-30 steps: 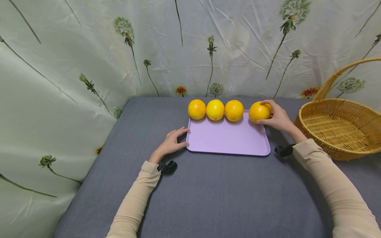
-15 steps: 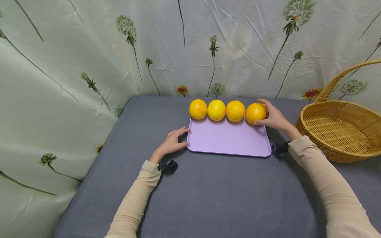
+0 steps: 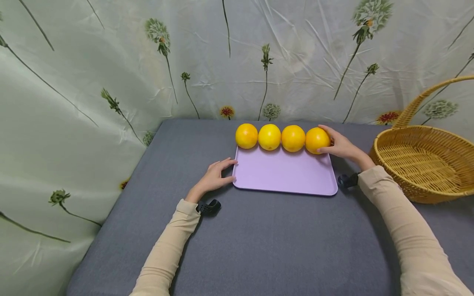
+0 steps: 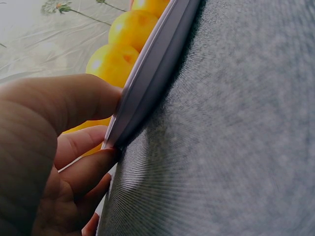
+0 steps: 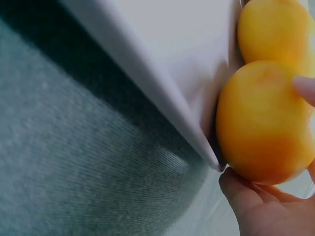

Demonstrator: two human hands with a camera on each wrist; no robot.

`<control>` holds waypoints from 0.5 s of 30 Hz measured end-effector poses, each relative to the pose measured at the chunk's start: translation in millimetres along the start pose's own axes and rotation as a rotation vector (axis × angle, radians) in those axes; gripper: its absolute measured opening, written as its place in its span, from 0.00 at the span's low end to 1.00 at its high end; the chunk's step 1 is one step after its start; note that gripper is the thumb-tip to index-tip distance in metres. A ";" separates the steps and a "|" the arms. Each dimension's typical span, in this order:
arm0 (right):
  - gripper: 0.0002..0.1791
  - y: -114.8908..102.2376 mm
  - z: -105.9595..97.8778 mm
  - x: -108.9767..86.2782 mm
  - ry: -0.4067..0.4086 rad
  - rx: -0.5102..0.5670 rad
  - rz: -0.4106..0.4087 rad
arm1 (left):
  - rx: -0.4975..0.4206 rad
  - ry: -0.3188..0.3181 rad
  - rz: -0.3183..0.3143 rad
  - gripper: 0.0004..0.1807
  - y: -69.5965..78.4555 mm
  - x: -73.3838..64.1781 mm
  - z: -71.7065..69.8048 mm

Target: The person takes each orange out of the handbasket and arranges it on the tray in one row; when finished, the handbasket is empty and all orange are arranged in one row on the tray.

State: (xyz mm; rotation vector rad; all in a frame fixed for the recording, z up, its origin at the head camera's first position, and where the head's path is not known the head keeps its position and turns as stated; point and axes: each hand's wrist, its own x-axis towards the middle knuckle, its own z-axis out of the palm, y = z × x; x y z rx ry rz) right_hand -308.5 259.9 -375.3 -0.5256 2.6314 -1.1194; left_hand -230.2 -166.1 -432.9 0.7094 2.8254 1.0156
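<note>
Several oranges stand in a row along the back of a lilac tray [image 3: 283,170]. My right hand [image 3: 340,146] grips the rightmost orange [image 3: 317,140], thumb in front and fingers round its far right side. That orange touches its neighbour [image 3: 293,138]; in the right wrist view the gripped orange [image 5: 266,123] sits at the tray's corner, with fingertips beneath and beside it. At the tray's left edge, my left hand [image 3: 214,176] rests its spread thumb and fingertips against the rim. The left wrist view shows the left thumb [image 4: 93,101] touching the rim [image 4: 147,64].
A woven basket [image 3: 420,164] with a tall handle stands to the right of the tray, near the right forearm. The grey cloth-covered table [image 3: 281,242] extends in front. Behind and to the left hangs a pale curtain [image 3: 207,61] with printed dandelions.
My right hand has moved the rightmost orange left, closing the gap to its neighbour, and still holds it. The left hand has stayed at the tray's edge. The head view has shifted slightly.
</note>
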 end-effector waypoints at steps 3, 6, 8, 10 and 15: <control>0.48 1.6 0.0 -0.1 -0.006 0.010 0.015 | -0.006 -0.003 -0.002 0.31 0.0 -0.2 0.6; 0.49 1.9 0.6 0.2 -0.018 0.024 0.026 | -0.007 -0.004 -0.005 0.31 0.1 0.0 0.6; 0.50 1.3 0.6 0.5 -0.032 0.039 0.038 | -0.008 -0.007 -0.008 0.31 -0.3 0.5 0.0; 0.51 0.2 -0.6 1.1 -0.051 0.059 0.050 | -0.012 -0.014 -0.011 0.31 -1.1 1.3 -1.1; 0.50 -8.5 -11.8 5.1 -0.088 0.083 0.071 | -0.077 -0.039 -0.011 0.29 -3.7 7.0 -11.6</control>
